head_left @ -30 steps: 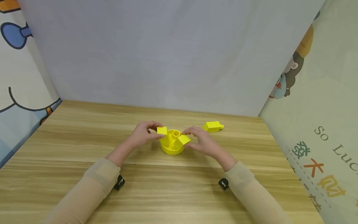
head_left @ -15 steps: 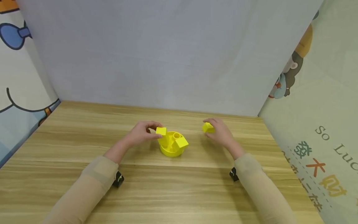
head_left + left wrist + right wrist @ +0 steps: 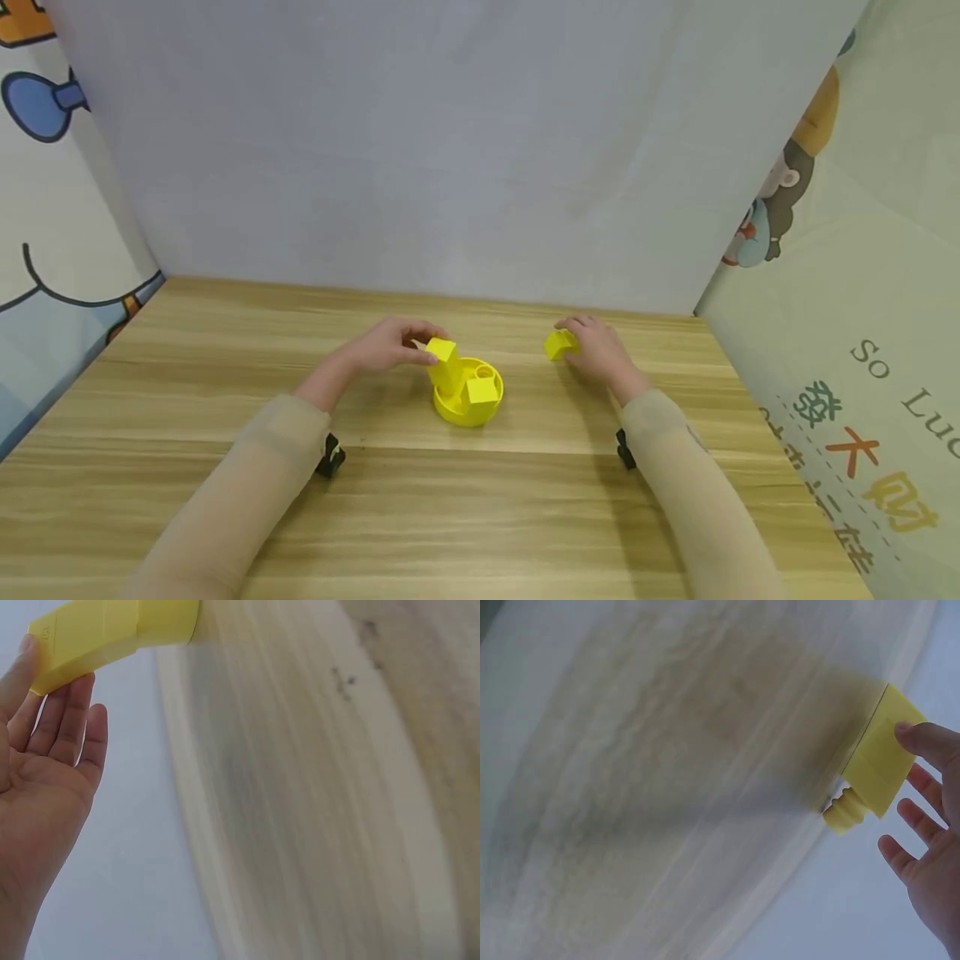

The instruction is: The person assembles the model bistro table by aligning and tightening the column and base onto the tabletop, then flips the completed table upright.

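Observation:
A round yellow base (image 3: pixel 459 417) with a raised rim sits mid-table, and one socket ring (image 3: pixel 484 372) shows inside it. Two yellow square blocks stand up from it, a left block (image 3: pixel 442 362) and a right block (image 3: pixel 481 393). My left hand (image 3: pixel 387 343) pinches the top of the left block between thumb and fingers; the left wrist view shows this block (image 3: pixel 90 637) running down to the base. Farther right, my right hand (image 3: pixel 600 352) grips a loose yellow block (image 3: pixel 558 344). In the right wrist view a ridged round plug (image 3: pixel 844 811) sticks out of its end.
The wood-grain table (image 3: pixel 480 508) ends at a pale cloth backdrop (image 3: pixel 450 150). Printed cartoon panels stand at the left (image 3: pixel 67 208) and right (image 3: pixel 847 275). Black wrist cameras hang under both sleeves, a left camera (image 3: pixel 331 456) and a right camera (image 3: pixel 626 450).
My right hand has let go of the right block in the base, moved right and taken hold of the loose block. My left hand keeps its pinch on the left block.

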`<state>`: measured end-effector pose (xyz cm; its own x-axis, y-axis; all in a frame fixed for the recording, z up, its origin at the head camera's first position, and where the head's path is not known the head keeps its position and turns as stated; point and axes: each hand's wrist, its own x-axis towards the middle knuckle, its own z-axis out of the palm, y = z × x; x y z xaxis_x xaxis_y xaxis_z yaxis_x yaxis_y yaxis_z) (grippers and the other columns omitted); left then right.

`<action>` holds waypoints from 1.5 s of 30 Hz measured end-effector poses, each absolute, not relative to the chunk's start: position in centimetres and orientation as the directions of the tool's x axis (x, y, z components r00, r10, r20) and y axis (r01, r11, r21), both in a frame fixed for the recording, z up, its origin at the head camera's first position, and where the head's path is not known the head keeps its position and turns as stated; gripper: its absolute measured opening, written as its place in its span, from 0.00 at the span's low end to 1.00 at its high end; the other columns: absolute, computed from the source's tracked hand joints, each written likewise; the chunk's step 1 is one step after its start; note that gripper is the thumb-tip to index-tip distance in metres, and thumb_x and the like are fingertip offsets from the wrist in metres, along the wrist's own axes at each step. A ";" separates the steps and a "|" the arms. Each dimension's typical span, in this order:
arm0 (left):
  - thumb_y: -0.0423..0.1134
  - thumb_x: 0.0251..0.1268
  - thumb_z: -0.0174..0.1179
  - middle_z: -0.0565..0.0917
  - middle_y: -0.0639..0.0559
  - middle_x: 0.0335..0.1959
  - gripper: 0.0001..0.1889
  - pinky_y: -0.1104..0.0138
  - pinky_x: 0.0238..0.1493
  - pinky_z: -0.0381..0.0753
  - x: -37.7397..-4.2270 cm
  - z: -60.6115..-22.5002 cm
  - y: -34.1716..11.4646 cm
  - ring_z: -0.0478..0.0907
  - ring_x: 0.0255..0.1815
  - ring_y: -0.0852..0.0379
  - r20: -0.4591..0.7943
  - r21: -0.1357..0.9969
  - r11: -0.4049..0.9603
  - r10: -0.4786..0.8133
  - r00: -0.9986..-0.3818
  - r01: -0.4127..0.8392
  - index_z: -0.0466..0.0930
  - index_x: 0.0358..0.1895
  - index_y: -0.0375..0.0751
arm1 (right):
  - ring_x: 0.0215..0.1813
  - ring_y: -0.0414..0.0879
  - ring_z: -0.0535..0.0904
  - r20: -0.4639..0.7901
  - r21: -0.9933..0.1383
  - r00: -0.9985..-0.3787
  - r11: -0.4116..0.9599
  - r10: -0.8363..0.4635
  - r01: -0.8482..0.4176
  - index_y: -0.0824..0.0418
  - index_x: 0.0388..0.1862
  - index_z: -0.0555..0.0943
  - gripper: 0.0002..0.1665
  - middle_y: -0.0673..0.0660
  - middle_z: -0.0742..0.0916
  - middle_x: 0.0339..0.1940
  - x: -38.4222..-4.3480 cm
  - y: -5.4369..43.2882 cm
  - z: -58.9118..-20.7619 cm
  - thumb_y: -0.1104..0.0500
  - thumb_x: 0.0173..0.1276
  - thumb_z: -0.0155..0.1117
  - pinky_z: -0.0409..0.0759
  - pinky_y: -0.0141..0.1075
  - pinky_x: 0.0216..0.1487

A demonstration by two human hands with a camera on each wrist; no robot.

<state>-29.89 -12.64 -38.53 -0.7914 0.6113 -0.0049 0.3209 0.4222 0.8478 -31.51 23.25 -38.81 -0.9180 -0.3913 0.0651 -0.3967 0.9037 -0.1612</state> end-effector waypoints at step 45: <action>0.50 0.41 0.76 0.74 0.49 0.34 0.29 0.66 0.34 0.73 -19.3 -37.7 -4.9 0.71 0.34 0.53 0.129 0.841 0.513 0.119 -0.984 0.173 0.69 0.40 0.38 | 0.51 0.57 0.72 0.277 -0.627 -0.951 0.725 -0.136 -0.286 0.69 0.57 0.69 0.26 0.65 0.77 0.51 -27.3 22.5 -33.4 0.58 0.64 0.65 0.72 0.52 0.55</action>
<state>-19.29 -4.89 -37.66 -0.9844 0.1192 0.1294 0.1726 0.5134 0.8406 -27.29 22.45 -33.44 -0.9513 -0.1362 0.2766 -0.2860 0.7250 -0.6266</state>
